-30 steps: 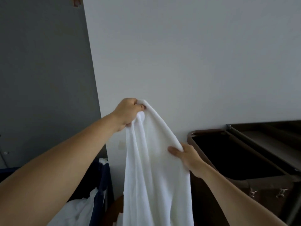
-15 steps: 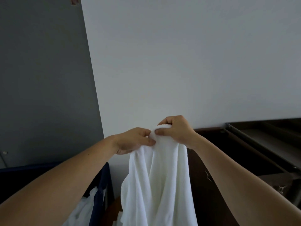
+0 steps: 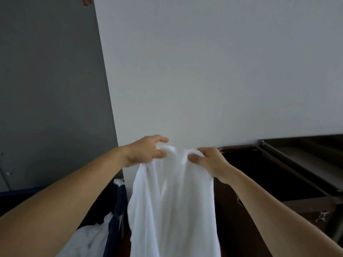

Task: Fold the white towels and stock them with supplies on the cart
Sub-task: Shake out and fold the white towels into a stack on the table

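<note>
We held the towel [image 3: 172, 210] up by its top edge, left hand [image 3: 144, 153] and right hand [image 3: 213, 162] both pinching it, close together. It hung between the bin [image 3: 120, 197] and the cart [image 3: 269, 158].

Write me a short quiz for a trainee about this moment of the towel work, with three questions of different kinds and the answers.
1. True or false: the left hand and the right hand both grip the top edge of the white towel.
2. Where is the towel? A: flat on a table. B: hanging in the air between the blue laundry bin and the dark brown cart. C: on the floor.
3. Fill the gap: the cloth in the bin is ____.
Key: 1 true; 2 B; 3 white.
</note>
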`<state>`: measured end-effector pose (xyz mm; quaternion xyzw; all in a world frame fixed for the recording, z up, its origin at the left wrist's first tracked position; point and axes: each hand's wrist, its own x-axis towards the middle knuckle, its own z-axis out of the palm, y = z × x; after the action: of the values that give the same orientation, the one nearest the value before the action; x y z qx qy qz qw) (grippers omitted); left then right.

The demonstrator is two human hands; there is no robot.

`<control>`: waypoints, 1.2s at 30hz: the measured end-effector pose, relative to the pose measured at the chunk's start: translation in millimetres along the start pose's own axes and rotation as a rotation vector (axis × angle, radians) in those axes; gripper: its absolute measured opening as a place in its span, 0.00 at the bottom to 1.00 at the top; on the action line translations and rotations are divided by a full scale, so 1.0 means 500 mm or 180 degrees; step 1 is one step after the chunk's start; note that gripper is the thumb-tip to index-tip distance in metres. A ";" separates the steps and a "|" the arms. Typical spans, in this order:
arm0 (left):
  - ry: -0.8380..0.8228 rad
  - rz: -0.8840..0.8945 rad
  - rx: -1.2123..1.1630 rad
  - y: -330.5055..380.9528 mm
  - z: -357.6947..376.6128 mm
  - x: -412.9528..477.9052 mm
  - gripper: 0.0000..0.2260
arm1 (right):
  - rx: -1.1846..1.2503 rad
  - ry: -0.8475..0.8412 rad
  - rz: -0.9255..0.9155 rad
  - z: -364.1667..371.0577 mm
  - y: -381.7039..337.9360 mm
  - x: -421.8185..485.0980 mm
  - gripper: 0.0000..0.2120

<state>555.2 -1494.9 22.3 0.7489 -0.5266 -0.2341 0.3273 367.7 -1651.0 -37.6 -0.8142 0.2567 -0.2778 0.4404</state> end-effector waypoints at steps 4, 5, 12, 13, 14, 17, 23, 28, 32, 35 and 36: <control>-0.0635 0.0080 -0.0253 0.013 0.064 0.000 0.28 | -0.0844 -0.0369 -0.0465 0.008 -0.074 0.015 0.13; -0.0701 0.0090 -0.0353 0.014 0.069 0.001 0.25 | -0.0952 -0.0425 -0.0541 0.009 -0.080 0.016 0.13; 0.0062 0.0177 -0.0631 0.012 0.034 0.012 0.05 | -0.0136 -0.0166 -0.0156 -0.002 -0.029 0.002 0.07; 0.0254 0.0164 -0.0744 0.014 0.020 0.015 0.05 | -0.0024 -0.0195 -0.0059 -0.003 -0.010 -0.003 0.07; 0.0437 0.0143 -0.0875 0.016 0.005 0.019 0.05 | 0.0112 -0.0236 0.0048 -0.005 0.008 -0.009 0.08; 0.0943 0.0036 -0.1136 0.010 -0.035 0.031 0.05 | 0.0252 -0.0313 0.0276 -0.009 0.054 -0.026 0.15; 0.0880 -0.0388 -0.0543 -0.027 -0.019 0.043 0.07 | 0.0187 0.0232 0.0287 -0.012 0.070 -0.018 0.16; -0.0253 -0.0113 -0.0276 -0.015 0.045 0.023 0.26 | -0.0368 0.0182 -0.0375 0.004 -0.009 0.003 0.12; -0.0732 0.0108 -0.0437 0.000 0.074 0.010 0.21 | -0.0819 -0.0197 -0.0595 0.018 -0.039 0.003 0.10; -0.0526 0.0081 -0.0635 0.003 0.077 0.009 0.09 | -0.0696 -0.0138 -0.0568 0.014 -0.045 0.000 0.07; -0.0378 0.0063 -0.0626 0.003 0.073 0.012 0.09 | -0.0687 -0.0099 -0.0509 0.010 -0.043 0.000 0.05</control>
<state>531.0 -1509.5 -1.3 0.6927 -0.5270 -0.3252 0.3697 375.0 -1637.6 -21.5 -0.8789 0.2125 -0.2702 0.3306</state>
